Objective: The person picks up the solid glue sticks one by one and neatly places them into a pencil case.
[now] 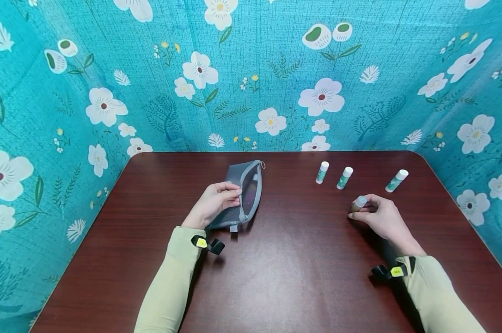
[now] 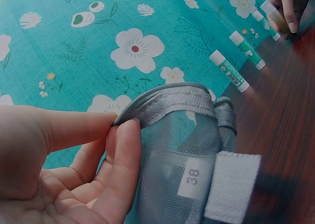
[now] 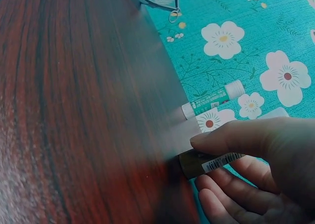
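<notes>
My left hand pinches the zipped edge of a grey mesh zip pouch between thumb and fingers. The pouch's mouth gapes toward the right, and a white tag marked 38 shows in the left wrist view. Over on the right, my right hand grips a small dark brown tube with a barcode label and a pale, see-through cap. The tube stands close to the tabletop; whether it touches cannot be told. Fingers hide part of it.
Beyond the right hand, three white-capped green glue sticks stand on the dark wooden table: a left one, a middle one and a right one. A turquoise flowered cloth hangs behind the table and along its sides.
</notes>
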Motion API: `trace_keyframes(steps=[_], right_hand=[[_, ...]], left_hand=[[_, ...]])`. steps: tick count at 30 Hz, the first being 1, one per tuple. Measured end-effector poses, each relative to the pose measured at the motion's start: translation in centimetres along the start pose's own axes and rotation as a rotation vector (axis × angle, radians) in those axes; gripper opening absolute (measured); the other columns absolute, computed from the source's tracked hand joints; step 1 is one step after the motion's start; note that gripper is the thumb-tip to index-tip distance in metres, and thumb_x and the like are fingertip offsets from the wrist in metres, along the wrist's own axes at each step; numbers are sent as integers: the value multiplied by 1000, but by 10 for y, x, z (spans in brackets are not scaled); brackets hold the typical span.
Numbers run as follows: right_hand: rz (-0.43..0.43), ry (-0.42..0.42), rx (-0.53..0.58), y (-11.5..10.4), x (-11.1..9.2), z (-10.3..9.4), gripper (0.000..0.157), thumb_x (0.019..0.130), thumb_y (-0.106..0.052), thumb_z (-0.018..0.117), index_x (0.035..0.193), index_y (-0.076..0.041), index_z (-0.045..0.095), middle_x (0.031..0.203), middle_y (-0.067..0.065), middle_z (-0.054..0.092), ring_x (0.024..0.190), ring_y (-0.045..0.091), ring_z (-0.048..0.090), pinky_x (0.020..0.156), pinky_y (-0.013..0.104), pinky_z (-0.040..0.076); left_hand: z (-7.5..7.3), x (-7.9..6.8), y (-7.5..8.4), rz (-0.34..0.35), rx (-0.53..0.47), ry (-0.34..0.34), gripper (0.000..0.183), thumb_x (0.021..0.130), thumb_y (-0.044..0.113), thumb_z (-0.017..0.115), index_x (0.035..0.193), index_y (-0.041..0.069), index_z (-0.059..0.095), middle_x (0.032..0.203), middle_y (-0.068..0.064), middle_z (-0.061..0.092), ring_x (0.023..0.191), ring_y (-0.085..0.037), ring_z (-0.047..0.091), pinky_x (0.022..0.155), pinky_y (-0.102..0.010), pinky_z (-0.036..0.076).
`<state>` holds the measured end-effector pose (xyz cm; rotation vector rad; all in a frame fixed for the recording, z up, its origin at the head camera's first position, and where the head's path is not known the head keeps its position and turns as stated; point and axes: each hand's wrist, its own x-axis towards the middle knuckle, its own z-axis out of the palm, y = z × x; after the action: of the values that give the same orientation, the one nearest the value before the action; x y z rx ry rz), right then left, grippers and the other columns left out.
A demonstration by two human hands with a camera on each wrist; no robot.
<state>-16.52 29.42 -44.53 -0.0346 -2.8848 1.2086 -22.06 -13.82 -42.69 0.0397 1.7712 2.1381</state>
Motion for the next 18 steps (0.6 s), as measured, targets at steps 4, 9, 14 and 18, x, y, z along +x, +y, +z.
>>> trace_keyframes(steps=[4,9,14,18], right_hand=[[-7,-8,3,1,0,0,35,81,-30,75,103,-6,62,90,10,65,78,23,60,62,19,48],[-26,-1,13,0,2,2,33,81,-29,75,101,-6,63,90,10,66,78,23,62,60,20,50],[-30,6,18,-1,3,3,33,81,-28,75,101,-6,63,90,11,66,77,22,62,60,21,50],[-36,10,25,-2,4,3,32,81,-26,75,102,-5,63,91,11,66,77,20,62,61,20,51]], left_hand=[[0,-1,1,-1,1,-4,24,88,6,65,107,-8,59,106,-29,55,74,-18,61,75,-30,55],[0,-1,1,1,4,-7,24,88,6,65,107,-8,59,103,-25,57,74,-18,61,75,-30,55],[0,-1,1,3,6,-8,24,88,6,65,107,-8,59,102,-24,57,75,-18,61,75,-31,55],[0,-1,1,2,15,-1,26,88,7,65,108,-8,58,100,-20,58,75,-19,61,76,-32,54]])
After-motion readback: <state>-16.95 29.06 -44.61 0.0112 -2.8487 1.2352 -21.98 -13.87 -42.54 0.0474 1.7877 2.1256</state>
